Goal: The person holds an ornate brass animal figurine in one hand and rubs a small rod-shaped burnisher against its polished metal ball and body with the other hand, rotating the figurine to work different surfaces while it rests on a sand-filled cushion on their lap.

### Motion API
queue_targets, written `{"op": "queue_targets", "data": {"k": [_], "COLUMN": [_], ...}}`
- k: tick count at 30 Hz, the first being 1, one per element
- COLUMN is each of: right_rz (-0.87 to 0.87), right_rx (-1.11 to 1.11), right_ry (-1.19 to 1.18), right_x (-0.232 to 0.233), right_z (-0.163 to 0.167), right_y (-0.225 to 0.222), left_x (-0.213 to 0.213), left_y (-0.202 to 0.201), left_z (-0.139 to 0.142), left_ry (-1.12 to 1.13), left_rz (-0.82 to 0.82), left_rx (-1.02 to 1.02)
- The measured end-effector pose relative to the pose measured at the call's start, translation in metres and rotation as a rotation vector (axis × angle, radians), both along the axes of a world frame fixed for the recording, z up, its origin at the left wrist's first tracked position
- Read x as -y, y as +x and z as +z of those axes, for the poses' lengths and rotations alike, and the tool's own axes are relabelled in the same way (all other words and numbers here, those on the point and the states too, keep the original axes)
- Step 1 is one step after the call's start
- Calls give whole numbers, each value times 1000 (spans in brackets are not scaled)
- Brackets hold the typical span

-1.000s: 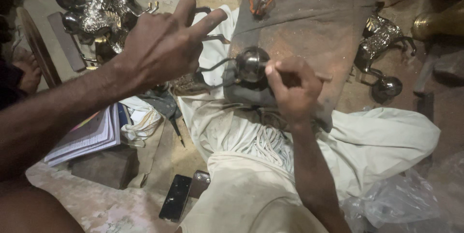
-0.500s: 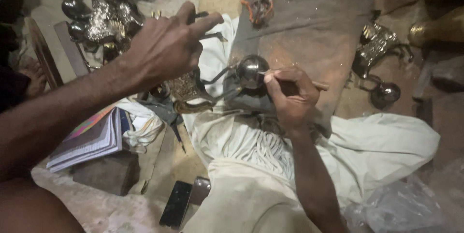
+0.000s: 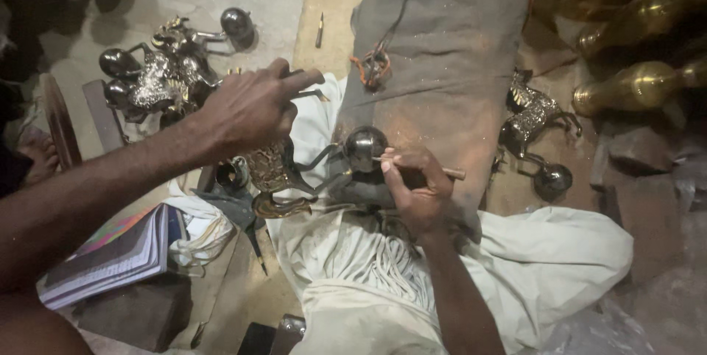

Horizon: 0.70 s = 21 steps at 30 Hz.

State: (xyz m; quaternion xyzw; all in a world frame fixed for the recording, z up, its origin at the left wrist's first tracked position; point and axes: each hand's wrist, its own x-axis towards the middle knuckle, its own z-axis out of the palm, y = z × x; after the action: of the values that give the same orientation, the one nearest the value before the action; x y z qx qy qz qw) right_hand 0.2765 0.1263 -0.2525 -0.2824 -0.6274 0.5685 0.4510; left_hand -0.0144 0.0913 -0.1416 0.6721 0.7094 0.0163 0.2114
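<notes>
Head view: your right hand [image 3: 420, 189] pinches a thin tool [image 3: 442, 171] against the hard, slick metal ball [image 3: 366, 147], left hand [image 3: 247, 108] hovers half-curled, holding nothing I can see

Ornate brass figurine [image 3: 283, 171], dark sphere [image 3: 366, 146]

Bare grey cloth [image 3: 456, 53] above the metal ball [image 3: 365, 147] looks passable; brass figures [image 3: 158, 79] crowd the left.
</notes>
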Motion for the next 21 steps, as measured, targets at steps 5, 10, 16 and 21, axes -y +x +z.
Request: {"op": "queue_targets", "data": {"k": [5, 10, 16, 21], "right_rz": [11, -32, -88, -92], "right_rx": [-40, -37, 44, 115], "right_ry": [-80, -73, -93, -122], "right_x": [-1, 2, 5, 5], "right_z": [-4, -4, 3, 8], "right_y": [-2, -4, -1, 0], "left_x": [0, 1, 5, 18], "left_y": [1, 4, 16, 27], "left_z": [-1, 5, 18, 25], "left_ry": [-16, 31, 75, 23], "left_rz": [14, -7, -52, -94], "left_rx": [-20, 2, -86, -192]}}
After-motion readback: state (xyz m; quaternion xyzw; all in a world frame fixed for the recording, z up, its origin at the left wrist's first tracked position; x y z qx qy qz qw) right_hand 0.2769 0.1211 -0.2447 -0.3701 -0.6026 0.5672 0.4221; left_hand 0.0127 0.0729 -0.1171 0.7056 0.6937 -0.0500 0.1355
